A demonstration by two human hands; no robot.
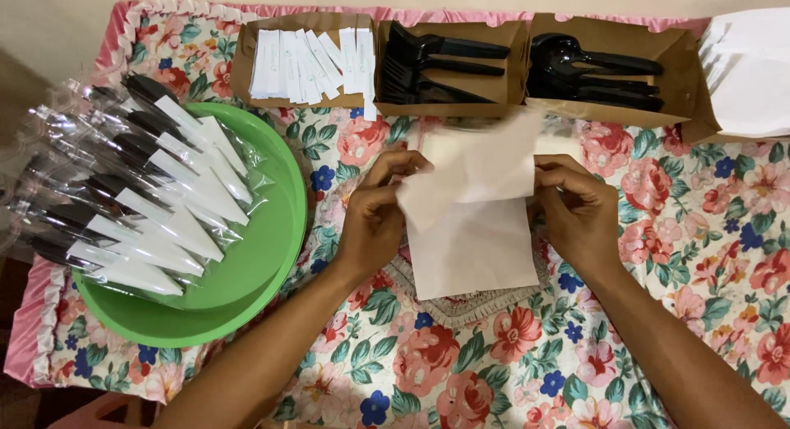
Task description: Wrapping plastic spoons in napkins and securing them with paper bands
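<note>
A napkin is sitting between the fingers; boxes are lying beyond them, a tray to their left

napkin's top blurred, white stack cut off

Warm, even indoor light, soft shadows, motion blur on the white napkin.

White napkin; green tray; floral pink-red tablecloth; black forks, spoons.
</note>
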